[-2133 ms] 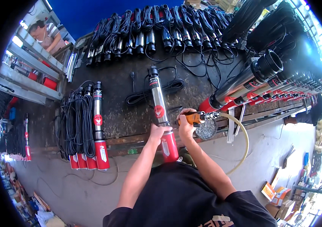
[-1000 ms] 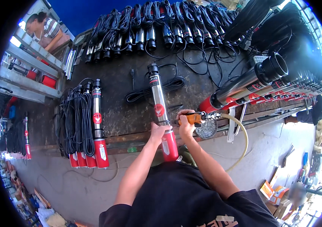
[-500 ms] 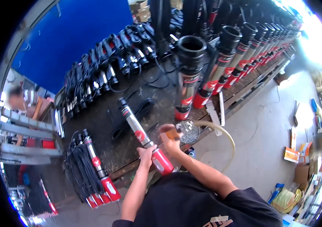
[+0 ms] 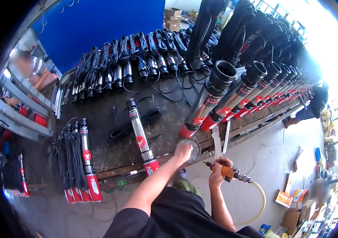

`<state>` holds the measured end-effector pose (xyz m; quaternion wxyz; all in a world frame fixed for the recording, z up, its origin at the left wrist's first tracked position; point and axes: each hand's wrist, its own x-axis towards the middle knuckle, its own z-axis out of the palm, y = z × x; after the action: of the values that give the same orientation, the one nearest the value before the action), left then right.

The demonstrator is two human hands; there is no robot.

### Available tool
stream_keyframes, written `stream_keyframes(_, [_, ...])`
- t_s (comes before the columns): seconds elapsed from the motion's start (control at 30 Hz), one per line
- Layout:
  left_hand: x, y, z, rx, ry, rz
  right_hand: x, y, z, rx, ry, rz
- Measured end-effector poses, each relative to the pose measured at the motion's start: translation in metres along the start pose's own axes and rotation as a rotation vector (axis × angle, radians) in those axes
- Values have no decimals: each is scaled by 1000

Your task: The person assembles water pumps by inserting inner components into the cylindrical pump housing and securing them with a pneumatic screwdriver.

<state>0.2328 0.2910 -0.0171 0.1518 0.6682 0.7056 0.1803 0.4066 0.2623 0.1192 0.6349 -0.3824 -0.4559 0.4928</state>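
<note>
My left hand reaches into a round dish of small metal pieces, like screws, at the table's front edge. Its fingers are bunched, and what they pinch is hidden. In my right hand is an orange pneumatic screwdriver, its bit pointing left toward the dish and a pale yellow hose trailing behind. A silver and red submersible pump lies on the table left of the dish, its red end at the front edge partly behind my left forearm. Neither hand touches this pump.
Upright pumps line the right edge of the table. More pumps with coiled black cables lie along the back. A cabled bundle sits at left. Metal strips stick out past the front edge. A person is far left.
My left hand has let go of the pump and moved right into the dish. My right hand has carried the screwdriver right and down, away from the pump. The view has shifted.
</note>
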Motion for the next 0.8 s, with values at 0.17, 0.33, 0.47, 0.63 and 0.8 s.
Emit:
stream_keyframes(0.17, [-6,2,-23,-842,-25,-405,11,-3,9,56,7,-19])
stream_keyframes(0.33, [-32,-12,-42,-1720,-136,-665,17,-14,34,98,-93,38])
stream_keyframes(0.47, [-60,-4,-83,-2038,-194,-611,15,-27,61,252,-82,106])
stream_keyframes(0.63, [-85,4,-120,-2222,-145,-647,-2,-32,92,416,-128,193])
stream_keyframes(0.8, [-110,-5,-129,-2239,39,-651,-15,-24,110,468,-152,255])
